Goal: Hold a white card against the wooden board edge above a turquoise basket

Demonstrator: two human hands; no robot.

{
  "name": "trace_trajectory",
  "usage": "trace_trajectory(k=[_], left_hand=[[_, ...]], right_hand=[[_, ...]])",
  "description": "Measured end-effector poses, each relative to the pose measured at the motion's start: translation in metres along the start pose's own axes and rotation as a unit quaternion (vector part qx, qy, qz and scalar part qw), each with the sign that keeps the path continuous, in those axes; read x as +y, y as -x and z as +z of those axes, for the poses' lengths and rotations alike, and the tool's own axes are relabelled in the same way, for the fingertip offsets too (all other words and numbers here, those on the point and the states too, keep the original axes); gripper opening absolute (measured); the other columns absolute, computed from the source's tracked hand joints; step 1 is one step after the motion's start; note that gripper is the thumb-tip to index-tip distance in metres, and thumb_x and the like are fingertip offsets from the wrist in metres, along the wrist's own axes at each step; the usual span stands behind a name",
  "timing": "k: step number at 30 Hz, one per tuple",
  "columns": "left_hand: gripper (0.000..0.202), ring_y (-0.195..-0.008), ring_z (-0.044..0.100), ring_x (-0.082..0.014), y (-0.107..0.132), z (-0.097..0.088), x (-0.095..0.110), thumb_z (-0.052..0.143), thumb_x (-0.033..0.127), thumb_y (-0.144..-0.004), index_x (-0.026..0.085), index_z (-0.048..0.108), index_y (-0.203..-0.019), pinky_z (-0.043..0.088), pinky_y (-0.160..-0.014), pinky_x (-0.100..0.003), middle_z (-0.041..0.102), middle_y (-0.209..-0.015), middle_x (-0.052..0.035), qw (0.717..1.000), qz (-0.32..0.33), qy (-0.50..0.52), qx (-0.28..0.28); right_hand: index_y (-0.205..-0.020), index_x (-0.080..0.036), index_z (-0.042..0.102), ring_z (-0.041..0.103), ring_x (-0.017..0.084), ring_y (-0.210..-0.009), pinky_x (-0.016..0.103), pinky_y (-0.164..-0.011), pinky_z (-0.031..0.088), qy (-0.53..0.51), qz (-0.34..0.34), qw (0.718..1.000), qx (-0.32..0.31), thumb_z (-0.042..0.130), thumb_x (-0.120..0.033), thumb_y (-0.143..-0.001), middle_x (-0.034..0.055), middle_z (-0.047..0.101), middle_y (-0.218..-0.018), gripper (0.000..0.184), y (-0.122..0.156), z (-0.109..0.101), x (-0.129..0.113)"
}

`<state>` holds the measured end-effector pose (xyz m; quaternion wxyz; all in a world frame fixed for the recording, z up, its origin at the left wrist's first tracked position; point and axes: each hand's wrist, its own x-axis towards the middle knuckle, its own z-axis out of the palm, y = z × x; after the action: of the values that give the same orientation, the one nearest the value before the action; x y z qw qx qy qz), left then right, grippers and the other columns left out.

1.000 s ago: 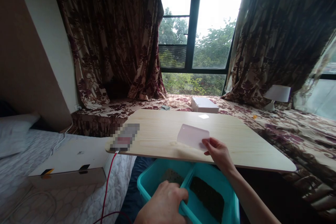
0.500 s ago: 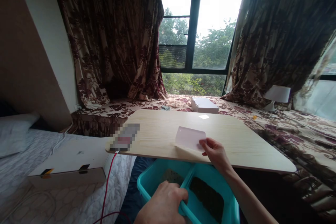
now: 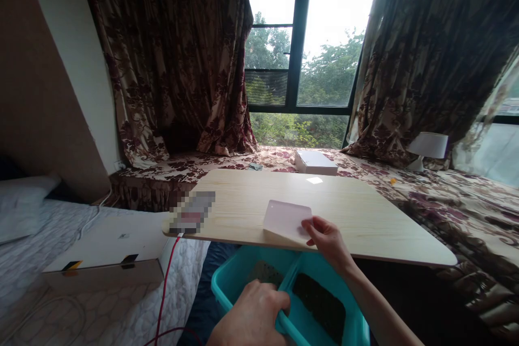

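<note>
Over the front of the wooden board [image 3: 365, 221], my right hand [image 3: 327, 240] pinches the right corner of a pale pinkish, translucent plastic sheet [image 3: 286, 218]. The sheet has rounded corners and a small hole near its upper left corner; its lower edge is at the board's surface. Below the board's front edge is a teal plastic tub [image 3: 219, 281] split by a divider. My left hand [image 3: 255, 313] is closed on that divider, thumb over it, fingers mostly hidden. A dark rectangular pad [image 3: 320, 303] lies in the right compartment, and a greyish speckled patch shows in the left.
A blurred-out flat device [image 3: 193, 213] lies at the board's left end, with a red cable [image 3: 164, 286] hanging down. A white carton [image 3: 109, 248] sits on the bed at left. Behind the board are a white box [image 3: 316, 162] and a lamp [image 3: 427, 146].
My right hand and the plastic sheet have shifted slightly left and a little lower over the board. My left hand and the tub look the same.
</note>
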<state>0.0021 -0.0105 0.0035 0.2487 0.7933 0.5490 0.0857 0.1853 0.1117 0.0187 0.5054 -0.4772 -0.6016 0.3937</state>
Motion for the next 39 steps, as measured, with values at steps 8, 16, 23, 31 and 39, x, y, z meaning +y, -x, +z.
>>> trace_trajectory(k=[8,16,23,31,39], left_hand=[[0.029,-0.099,0.055,-0.0272,0.000,0.002,-0.001,0.073,0.038,-0.065,0.028,0.066,-0.092,0.042,-0.085,-0.032,0.061,-0.095,-0.0016,1.000,0.000,0.010,0.004],[0.024,-0.092,0.054,-0.0238,0.000,0.000,-0.001,0.070,0.034,-0.064,0.027,0.064,-0.086,0.040,-0.082,-0.030,0.059,-0.089,0.0005,1.000,0.011,-0.013,0.013],[0.026,-0.092,0.054,-0.0246,0.001,0.002,-0.001,0.072,0.036,-0.063,0.027,0.064,-0.086,0.040,-0.081,-0.030,0.059,-0.089,0.0001,1.000,0.011,0.000,0.015],[0.024,-0.092,0.055,-0.0244,0.001,0.002,0.000,0.071,0.035,-0.064,0.027,0.064,-0.085,0.040,-0.081,-0.030,0.059,-0.089,0.0004,1.000,0.011,-0.010,0.017],[0.026,-0.092,0.056,-0.0252,-0.005,0.007,-0.007,0.069,0.038,-0.066,0.029,0.067,-0.090,0.042,-0.080,-0.030,0.062,-0.090,-0.0004,0.999,0.022,-0.029,0.027]], right_hand=[[-0.067,-0.016,0.068,0.052,0.011,-0.048,0.023,-0.042,0.050,-0.017,-0.010,1.000,0.013,0.069,-0.055,-0.063,0.0023,0.065,-0.062,0.040,-0.001,-0.008,0.001],[-0.064,-0.017,0.065,0.053,0.012,-0.054,0.024,-0.045,0.051,-0.005,-0.010,0.998,0.056,0.068,-0.051,-0.063,0.0001,0.061,-0.059,0.034,-0.012,-0.014,0.009],[-0.065,-0.016,0.065,0.051,0.013,-0.056,0.024,-0.046,0.050,-0.012,-0.006,0.999,0.042,0.067,-0.050,-0.064,0.0005,0.060,-0.060,0.034,-0.010,-0.010,0.008],[-0.060,-0.016,0.063,0.049,0.011,-0.053,0.024,-0.044,0.050,-0.011,-0.005,0.999,0.035,0.068,-0.050,-0.062,-0.0003,0.058,-0.057,0.035,-0.009,-0.009,0.003],[-0.059,-0.017,0.061,0.049,0.011,-0.053,0.024,-0.043,0.050,-0.010,0.002,0.999,0.042,0.068,-0.053,-0.061,-0.0008,0.057,-0.057,0.037,-0.009,-0.013,0.003]])
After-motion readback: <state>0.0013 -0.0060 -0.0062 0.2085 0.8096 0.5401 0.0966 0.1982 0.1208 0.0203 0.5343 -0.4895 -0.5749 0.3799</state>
